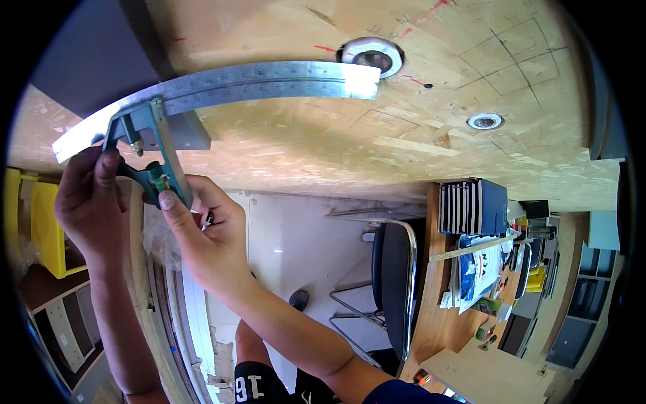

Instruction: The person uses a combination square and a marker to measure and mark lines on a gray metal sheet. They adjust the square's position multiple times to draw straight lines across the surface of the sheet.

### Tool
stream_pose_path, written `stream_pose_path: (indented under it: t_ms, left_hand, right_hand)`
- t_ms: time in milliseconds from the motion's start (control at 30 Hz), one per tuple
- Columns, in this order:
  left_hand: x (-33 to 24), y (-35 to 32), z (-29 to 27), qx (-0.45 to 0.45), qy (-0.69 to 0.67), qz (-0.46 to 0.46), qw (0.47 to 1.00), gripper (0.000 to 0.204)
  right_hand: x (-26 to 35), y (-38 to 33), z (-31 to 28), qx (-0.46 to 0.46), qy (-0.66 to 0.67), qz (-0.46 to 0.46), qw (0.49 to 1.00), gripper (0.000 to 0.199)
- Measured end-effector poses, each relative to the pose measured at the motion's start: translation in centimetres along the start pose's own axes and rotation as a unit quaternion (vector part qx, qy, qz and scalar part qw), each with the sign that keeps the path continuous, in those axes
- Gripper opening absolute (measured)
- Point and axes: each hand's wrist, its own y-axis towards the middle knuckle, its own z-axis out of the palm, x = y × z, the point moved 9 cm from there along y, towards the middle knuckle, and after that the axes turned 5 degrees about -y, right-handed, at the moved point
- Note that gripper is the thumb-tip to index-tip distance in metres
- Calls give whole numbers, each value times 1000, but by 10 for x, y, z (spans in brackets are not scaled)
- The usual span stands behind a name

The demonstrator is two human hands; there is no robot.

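Combination square (202, 94): long steel ruler blade with fine markings, lying flat against a chipboard panel, running left to right; green metal head (151, 158) clamped near its left end, small level vial in it, held at that end by both hands

2 hands (91, 195) — 1 combination square (151, 158) — 2 ceiling fittings (371, 57).

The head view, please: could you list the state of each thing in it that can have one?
Combination square: held by both hands, its steel rule lying across the board.
Left hand: fingers gripping the green head.
Right hand: thumb pressed on the head.
Chipboard panel: marked with pencil lines.
Chair: unoccupied.
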Motion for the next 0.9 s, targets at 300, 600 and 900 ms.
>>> stream_pose_path:
  t_ms: [300, 600, 900]
  left_hand:
    - [9, 12, -3, -14, 2, 2, 1000, 17]
    - [14, 10, 5, -21, 11, 7, 1000, 21]
    - [20, 10, -2, -10, 27, -16, 999, 20]
  right_hand:
    - [-6, 7, 4, 3, 28, 30, 999, 13]
    - [-16, 12, -2, 10, 21, 10, 1000, 10]
    - [-22, 10, 0, 4, 35, 38, 999, 9]
